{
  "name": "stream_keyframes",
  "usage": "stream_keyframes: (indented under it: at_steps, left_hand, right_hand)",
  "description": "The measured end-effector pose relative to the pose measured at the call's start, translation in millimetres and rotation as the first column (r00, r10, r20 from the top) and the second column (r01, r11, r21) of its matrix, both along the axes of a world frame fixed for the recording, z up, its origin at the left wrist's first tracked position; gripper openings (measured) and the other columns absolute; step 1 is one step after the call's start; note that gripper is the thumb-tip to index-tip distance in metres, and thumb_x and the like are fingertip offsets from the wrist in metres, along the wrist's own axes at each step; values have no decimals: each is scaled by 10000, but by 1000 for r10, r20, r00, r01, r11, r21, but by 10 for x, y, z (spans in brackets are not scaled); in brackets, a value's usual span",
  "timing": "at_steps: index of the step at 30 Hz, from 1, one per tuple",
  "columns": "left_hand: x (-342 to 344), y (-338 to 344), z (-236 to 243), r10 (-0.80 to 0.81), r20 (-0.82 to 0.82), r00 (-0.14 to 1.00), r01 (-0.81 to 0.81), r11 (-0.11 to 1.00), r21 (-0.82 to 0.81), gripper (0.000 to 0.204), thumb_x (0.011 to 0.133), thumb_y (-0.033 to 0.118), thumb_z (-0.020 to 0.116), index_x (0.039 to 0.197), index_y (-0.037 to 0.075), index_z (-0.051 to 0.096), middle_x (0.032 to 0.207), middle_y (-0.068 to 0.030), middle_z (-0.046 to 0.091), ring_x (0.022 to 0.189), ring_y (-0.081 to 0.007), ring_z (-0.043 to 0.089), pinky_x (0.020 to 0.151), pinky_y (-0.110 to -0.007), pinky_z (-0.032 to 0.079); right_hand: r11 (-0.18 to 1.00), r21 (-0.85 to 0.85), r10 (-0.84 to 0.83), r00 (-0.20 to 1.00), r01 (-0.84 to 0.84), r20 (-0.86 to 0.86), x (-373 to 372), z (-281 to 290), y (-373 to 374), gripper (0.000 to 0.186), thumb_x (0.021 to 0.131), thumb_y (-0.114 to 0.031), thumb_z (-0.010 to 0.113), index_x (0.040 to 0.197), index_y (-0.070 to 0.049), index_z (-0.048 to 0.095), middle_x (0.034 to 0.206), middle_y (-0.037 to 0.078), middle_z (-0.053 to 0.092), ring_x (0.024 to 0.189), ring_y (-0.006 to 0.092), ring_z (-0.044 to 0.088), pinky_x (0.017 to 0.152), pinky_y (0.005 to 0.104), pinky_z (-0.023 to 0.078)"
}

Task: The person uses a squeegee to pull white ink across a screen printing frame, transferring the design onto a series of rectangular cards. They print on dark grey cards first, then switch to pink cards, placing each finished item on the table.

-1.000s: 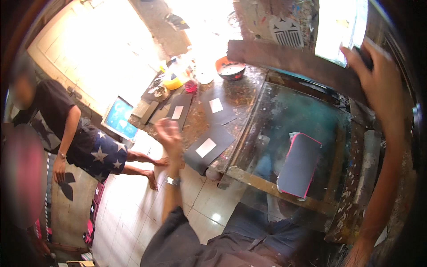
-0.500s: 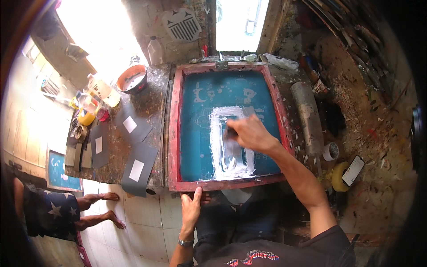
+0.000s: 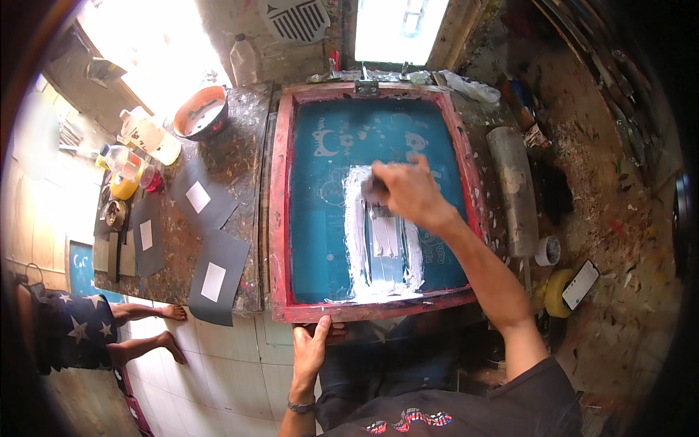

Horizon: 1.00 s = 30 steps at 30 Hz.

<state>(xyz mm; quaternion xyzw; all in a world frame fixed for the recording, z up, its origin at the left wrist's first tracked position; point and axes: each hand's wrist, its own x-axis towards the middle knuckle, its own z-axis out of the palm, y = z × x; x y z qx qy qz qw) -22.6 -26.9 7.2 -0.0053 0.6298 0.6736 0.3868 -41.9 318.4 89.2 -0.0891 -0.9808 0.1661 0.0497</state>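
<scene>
Head view: we have red frame (image 3: 279,218) before us, metal clamp (image 3: 366,88) at far rim, white paste (image 3: 355,244) smeared over blue mesh (image 3: 312,247). Left hand (image 3: 310,353) pinches near rim, thumb above, fingers below. Right hand (image 3: 413,192) curls round dark tool (image 3: 376,191); blurred, exact fingertip placement we cannot tell. We judge frame stiff, fairly light; mesh fragile; paste slippery. We'd grip bare rim, tool's upper edge.

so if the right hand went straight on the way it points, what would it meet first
Probably the far bar of the red frame, near its left corner, after crossing the blue mesh. Depth is unclear, so the right hand might pass above it.
</scene>
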Motion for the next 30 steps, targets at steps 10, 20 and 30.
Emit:
stream_keyframes:
  at_steps: [10,20,30]
  left_hand:
    - [39,-4,-17,83,-59,995,-85,996,-29,351,1051,244,675,1048,-107,663,953,-203,737,806,-273,761,711,-374,652]
    - [-62,188,913,190,-465,865,-51,954,295,543,1059,173,640,1445,-14,306,965,-179,713,771,-228,718,708,-335,593]
    - [-140,943,-421,-469,-804,366,-252,782,-571,592,819,446,863,1057,-27,597,1631,-439,167,1562,-580,64,1219,-695,177]
  right_hand:
    - [993,45,103,982,-111,158,1014,14,-959,283,848,-76,707,1121,-112,638,890,93,701,902,286,734,1096,658,332]
    - [903,342,-30,832,260,-554,1172,761,-1167,374,889,-451,777,943,-107,640,865,46,567,805,222,590,995,540,345]
    - [936,286,-9,829,203,-560,40,2648,-157,544,946,-506,716,1041,30,714,1006,177,737,868,296,718,806,410,531]
